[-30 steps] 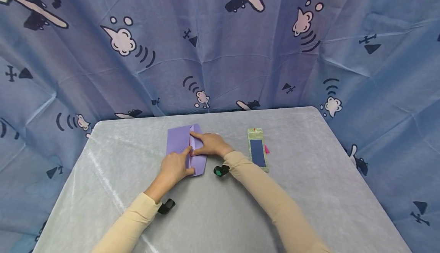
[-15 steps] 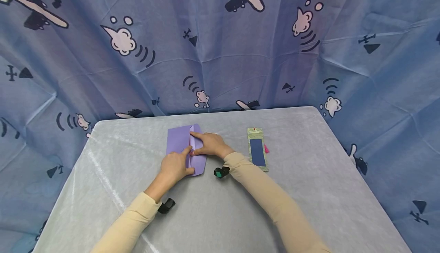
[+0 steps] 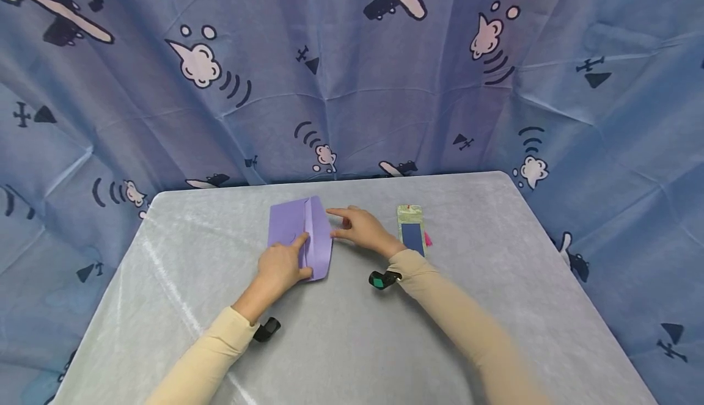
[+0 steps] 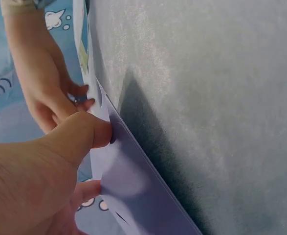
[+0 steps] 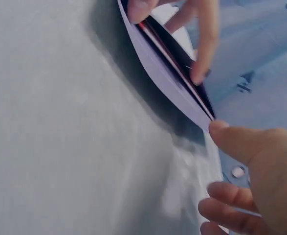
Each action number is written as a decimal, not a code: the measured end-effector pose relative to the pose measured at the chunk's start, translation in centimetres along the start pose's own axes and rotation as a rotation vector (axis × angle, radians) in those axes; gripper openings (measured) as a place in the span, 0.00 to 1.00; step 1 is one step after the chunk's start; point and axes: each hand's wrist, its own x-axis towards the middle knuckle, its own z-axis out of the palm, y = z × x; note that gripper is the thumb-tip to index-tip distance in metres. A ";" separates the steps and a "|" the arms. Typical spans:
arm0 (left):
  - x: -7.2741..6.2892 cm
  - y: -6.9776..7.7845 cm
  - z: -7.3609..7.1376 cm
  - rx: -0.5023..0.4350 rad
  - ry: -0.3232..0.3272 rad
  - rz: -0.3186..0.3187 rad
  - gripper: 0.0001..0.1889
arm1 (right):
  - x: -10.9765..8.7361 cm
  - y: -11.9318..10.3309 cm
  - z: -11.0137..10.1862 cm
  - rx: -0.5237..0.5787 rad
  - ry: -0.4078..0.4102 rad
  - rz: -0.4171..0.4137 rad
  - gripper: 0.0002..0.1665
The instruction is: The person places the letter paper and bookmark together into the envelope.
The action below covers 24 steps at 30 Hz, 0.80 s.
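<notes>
A purple envelope (image 3: 287, 218) lies on the grey tabletop, its flap (image 3: 321, 252) folded out to the right. My left hand (image 3: 277, 267) rests on it: the straight index finger presses near the pocket's opening and the thumb lies by the near edge. In the left wrist view this thumb (image 4: 92, 131) touches the purple paper. My right hand (image 3: 365, 229) is at the flap's right edge, thumb and index finger spread apart, nothing between them. In the right wrist view a thin edge with white and red (image 5: 175, 68) shows inside the envelope's mouth.
To the right lies a green card with a dark blue panel (image 3: 412, 236) and a pink tassel (image 3: 428, 240); the right arm covers its near end. Behind the grey table (image 3: 341, 344) hangs a blue curtain (image 3: 352, 112) printed with airplanes. Each wrist carries a small black camera.
My right hand has moved right, from the envelope's opening to the outer edge of the flap, baring the flap. The left hand stays in place on the envelope.
</notes>
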 end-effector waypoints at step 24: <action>-0.1 0.0 0.0 -0.026 -0.015 -0.028 0.42 | -10.4 8.5 -5.3 -0.066 0.205 0.390 0.31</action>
